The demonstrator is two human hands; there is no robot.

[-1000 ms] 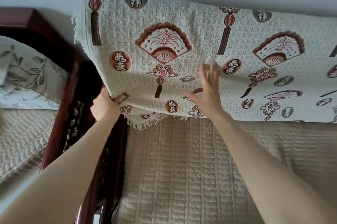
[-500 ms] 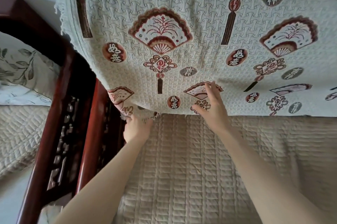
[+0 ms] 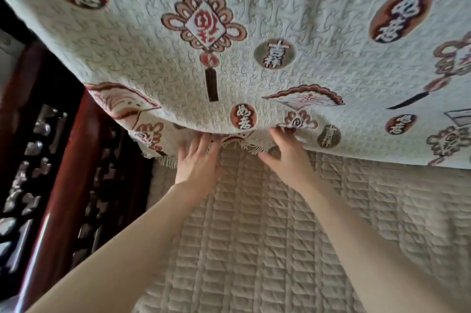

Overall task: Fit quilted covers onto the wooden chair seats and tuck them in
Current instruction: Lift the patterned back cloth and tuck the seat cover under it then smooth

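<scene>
Beige quilted cover [image 3: 254, 236] spread flat on the seat, up to its back edge under the throw [image 3: 305, 57]. Left grip [image 3: 197, 162] and right grip [image 3: 288, 157] flat-fingered, clasping nothing, tips at the fringe [image 3: 251, 145]. Press fringe straight down behind the seat, then work toward the armrest [image 3: 68, 159] without rucking the cover

Textured woven patterned throw [image 3: 305, 63], matt quilted beige cover [image 3: 254, 236], glossy dark wood frame [image 3: 63, 159]
</scene>
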